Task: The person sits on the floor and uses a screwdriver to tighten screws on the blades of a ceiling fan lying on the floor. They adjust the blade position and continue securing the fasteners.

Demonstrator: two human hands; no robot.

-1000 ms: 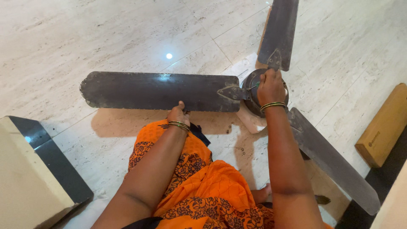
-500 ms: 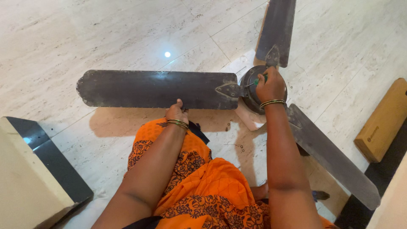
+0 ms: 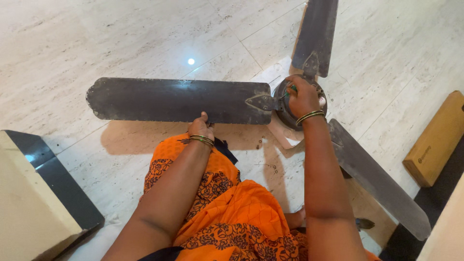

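Ceiling fan (image 3: pixel 299 104) lay on the floor (image 3: pixel 96 38), barely shifted since earlier. Left hand (image 3: pixel 200 126) gripped the long blade's (image 3: pixel 179 100) near edge; right hand (image 3: pixel 302 95) pinched a green tool (image 3: pixel 288 92) on the hub.

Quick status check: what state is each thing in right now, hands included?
Ceiling fan: lying on the floor, three blades attached.
Left blade: flat, near edge gripped.
Left hand: holding that blade's edge.
Right hand: on the hub, gripping a green-handled tool.
Brown box: closed, on the floor.
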